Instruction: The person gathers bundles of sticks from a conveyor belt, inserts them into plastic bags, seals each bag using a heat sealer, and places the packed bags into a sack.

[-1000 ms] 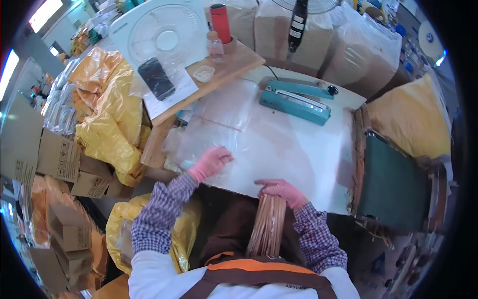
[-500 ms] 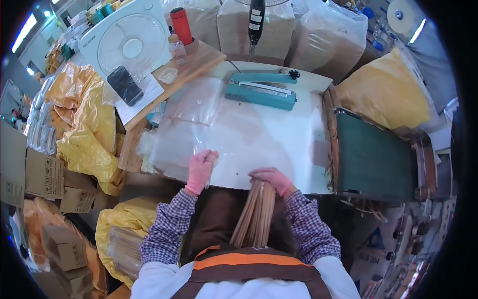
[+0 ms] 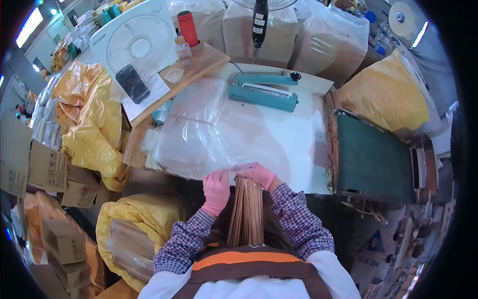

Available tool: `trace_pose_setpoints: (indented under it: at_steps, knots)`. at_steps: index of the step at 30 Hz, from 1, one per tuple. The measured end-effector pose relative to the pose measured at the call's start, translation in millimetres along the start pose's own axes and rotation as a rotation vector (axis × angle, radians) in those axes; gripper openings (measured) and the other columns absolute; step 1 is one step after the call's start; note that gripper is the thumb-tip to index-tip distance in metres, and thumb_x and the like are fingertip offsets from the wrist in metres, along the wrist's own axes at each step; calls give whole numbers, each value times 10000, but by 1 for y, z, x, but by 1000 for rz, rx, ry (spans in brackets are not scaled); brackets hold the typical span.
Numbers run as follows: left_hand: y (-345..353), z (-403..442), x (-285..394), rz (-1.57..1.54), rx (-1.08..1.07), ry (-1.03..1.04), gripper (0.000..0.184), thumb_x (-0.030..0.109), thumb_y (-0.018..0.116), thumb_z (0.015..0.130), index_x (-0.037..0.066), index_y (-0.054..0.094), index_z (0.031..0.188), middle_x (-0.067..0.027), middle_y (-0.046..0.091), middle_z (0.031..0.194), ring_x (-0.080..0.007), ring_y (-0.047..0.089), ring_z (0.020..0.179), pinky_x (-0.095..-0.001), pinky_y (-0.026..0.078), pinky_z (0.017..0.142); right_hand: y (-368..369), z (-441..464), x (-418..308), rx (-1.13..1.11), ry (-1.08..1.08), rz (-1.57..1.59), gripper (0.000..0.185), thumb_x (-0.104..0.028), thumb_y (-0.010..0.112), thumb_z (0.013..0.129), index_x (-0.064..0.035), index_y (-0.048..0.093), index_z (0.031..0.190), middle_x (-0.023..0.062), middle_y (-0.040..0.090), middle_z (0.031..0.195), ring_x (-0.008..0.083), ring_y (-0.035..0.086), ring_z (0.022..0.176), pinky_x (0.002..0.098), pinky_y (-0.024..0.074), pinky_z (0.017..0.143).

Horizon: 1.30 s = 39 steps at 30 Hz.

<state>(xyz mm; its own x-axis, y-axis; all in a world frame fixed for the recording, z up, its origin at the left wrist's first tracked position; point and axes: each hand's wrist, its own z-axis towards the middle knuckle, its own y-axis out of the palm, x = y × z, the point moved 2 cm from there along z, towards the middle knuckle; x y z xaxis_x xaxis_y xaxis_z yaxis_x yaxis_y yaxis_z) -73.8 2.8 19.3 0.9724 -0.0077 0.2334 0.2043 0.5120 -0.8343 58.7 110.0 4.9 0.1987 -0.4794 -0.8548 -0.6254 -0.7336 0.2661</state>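
Observation:
A bundle of thin brown sticks [image 3: 246, 212] stands out from the table's front edge toward my apron. My right hand [image 3: 259, 174], in a pink glove, is closed round its far end. Just left of the bundle, my gloved left hand [image 3: 216, 190] is curled, pinching the near end of a clear plastic bag [image 3: 211, 142]. That bag stretches back across the table, its mouth close to the sticks' far end. Behind it lies a stack of clear bags [image 3: 199, 97]. How far the sticks reach into the plastic is hard to see.
A teal heat sealer [image 3: 263, 94] stands at the back of the white table [image 3: 298, 144]. On the left, a wooden board [image 3: 206, 60] carries a red bottle [image 3: 187, 29] and a phone [image 3: 132, 83]. A yellow-lined container of sticks [image 3: 132, 244] is at lower left.
My left hand has moved right and nearer to me, drawing plastic toward the bundle. My right hand and the sticks have shifted slightly left.

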Motion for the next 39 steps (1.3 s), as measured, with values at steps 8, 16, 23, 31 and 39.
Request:
trace_pose_setpoints:
  at_steps: [8,16,23,31,39]
  knots:
    - [14,28,-11,-798,-325,-471,105,75,686,725,17,613,773,-57,612,756,-132,586,692,-255,475,654,-6,4,2,49,-51,24,348,-234,663,830,30,634,1055,54,642,877,116,576,792,248,466,749]
    - [13,44,-80,-1427,-133,-835,99,121,565,873,48,537,811,-97,582,728,-241,605,657,-367,476,601,-59,0,49,219,45,43,251,-190,628,815,15,662,956,91,663,868,157,624,806,279,489,768]
    - [-15,38,28,-425,-91,-123,159,118,563,833,73,629,970,-157,628,812,-331,618,707,-380,489,582,14,-14,-21,-125,-251,-32,330,-184,593,833,-11,600,1114,111,609,1096,188,554,1042,293,426,912]
    - [-37,-126,53,-488,-512,351,371,105,577,760,178,600,1123,-19,528,590,-194,561,507,-342,436,441,62,-100,149,248,-455,5,683,-433,441,910,1,222,1392,175,312,1390,274,306,1286,348,250,1063]
    - [-122,63,106,-889,-261,237,151,64,565,802,56,641,933,-170,600,739,-316,612,663,-330,487,558,63,-200,-51,543,-665,-554,556,-330,559,847,-60,402,1307,256,425,1283,449,384,1191,418,358,993]
